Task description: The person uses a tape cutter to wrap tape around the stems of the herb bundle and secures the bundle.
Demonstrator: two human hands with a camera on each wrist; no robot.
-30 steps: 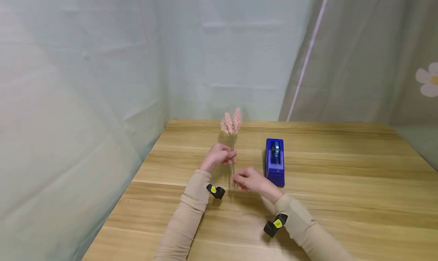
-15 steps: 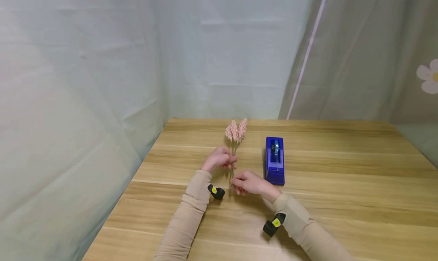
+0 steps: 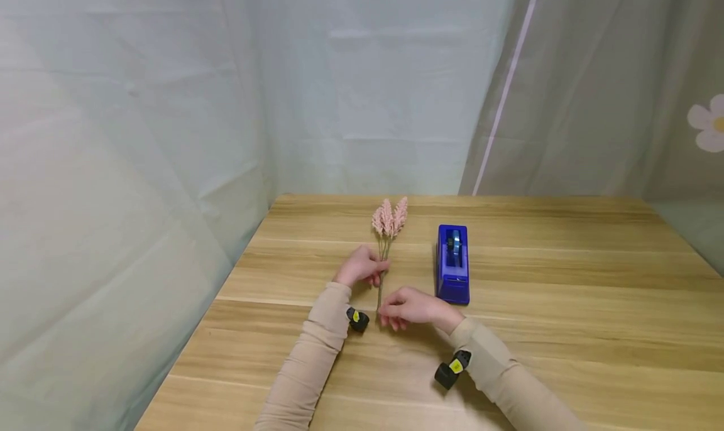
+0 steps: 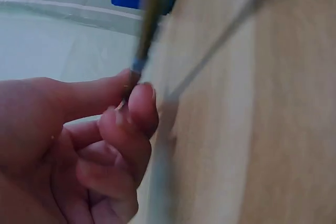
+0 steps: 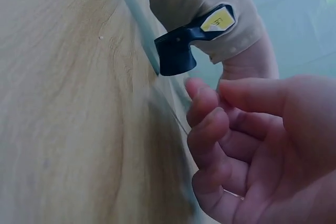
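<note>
A small bunch of pink flower sprigs (image 3: 389, 217) on thin stems (image 3: 382, 274) lies low over the wooden table (image 3: 565, 280), heads pointing away from me. My left hand (image 3: 362, 269) pinches the stems (image 4: 152, 19) midway between thumb and forefinger (image 4: 143, 103). My right hand (image 3: 407, 306) is at the stems' near end, its fingers (image 5: 207, 108) curled with thumb and forefinger tips together; the pinch point itself is blurred. A blue tape dispenser (image 3: 453, 264) stands just right of both hands.
Pale cloth hangs behind and to the left of the table, whose left edge (image 3: 226, 280) is close to my left arm. A black wrist camera (image 5: 178, 51) shows on my left sleeve. Bare wood stretches to the right of the dispenser.
The flower bunch has come down from upright to lie near the table, heads shifted slightly right. Both hands sank and drifted a little left with it, keeping their hold.
</note>
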